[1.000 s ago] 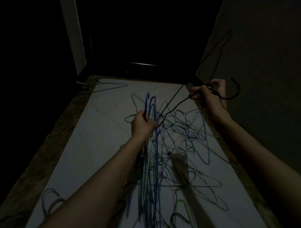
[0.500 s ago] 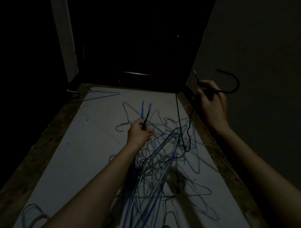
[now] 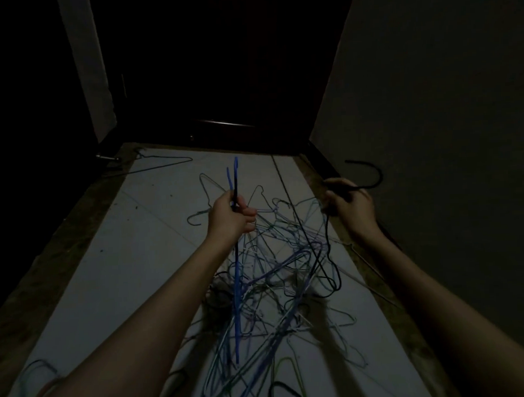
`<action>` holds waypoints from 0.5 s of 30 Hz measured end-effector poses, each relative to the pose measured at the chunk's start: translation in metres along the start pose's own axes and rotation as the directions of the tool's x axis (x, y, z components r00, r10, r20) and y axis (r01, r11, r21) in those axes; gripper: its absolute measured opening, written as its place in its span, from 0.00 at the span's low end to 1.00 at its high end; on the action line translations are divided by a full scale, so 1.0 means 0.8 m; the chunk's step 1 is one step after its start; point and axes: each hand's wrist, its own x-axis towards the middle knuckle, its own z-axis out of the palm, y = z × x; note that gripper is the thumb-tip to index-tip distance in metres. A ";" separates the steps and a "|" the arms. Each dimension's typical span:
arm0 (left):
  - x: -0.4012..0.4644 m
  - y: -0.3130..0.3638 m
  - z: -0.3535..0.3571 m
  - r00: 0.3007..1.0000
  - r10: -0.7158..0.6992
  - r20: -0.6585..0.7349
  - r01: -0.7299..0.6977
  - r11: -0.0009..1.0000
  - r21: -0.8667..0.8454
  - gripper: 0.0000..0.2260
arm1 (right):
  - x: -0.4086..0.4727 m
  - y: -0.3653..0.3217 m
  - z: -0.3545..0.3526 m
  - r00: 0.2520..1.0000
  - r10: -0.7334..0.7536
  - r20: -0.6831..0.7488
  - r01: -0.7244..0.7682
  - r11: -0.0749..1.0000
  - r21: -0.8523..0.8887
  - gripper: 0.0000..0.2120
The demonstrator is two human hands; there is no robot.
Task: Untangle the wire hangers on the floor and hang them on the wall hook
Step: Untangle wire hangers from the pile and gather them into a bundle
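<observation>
A tangle of thin wire hangers in blue, pale and dark colours lies on the light floor in dim light. My left hand grips a bunch of blue hangers that runs from above my fist down into the tangle. My right hand grips a black hanger at its neck. Its hook curves out to the right near the wall, and its wire body loops down into the pile. No wall hook shows in this view.
A single hanger lies apart at the far left by a dark doorway. More loose hangers sit at the near left. A grey wall stands close on the right. Brown floor borders the light strip on both sides.
My left hand has lifted the blue bunch more upright. My right hand has drawn the black hanger to the right and lower; its wire body now trails down into the pile.
</observation>
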 end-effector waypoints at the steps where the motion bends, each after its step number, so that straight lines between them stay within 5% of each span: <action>1: 0.000 0.000 0.001 1.000 -0.003 0.001 0.003 1.000 -0.009 0.14 | -0.003 0.010 -0.003 0.997 0.067 0.037 -0.071 0.992 0.103 0.08; 6: -0.001 0.000 0.000 1.000 -0.007 0.020 0.009 0.997 -0.077 0.14 | -0.001 0.035 -0.019 0.938 0.300 0.176 -0.342 0.885 0.316 0.06; 10: -0.002 -0.005 0.000 0.998 -0.057 -0.023 0.055 0.995 -0.080 0.14 | -0.004 0.041 -0.021 0.914 0.323 0.246 -0.390 0.866 0.311 0.10; 15: -0.001 -0.011 -0.007 0.993 -0.093 -0.067 0.085 0.990 -0.114 0.15 | -0.010 0.058 -0.010 0.868 0.370 0.332 -0.478 0.803 0.356 0.02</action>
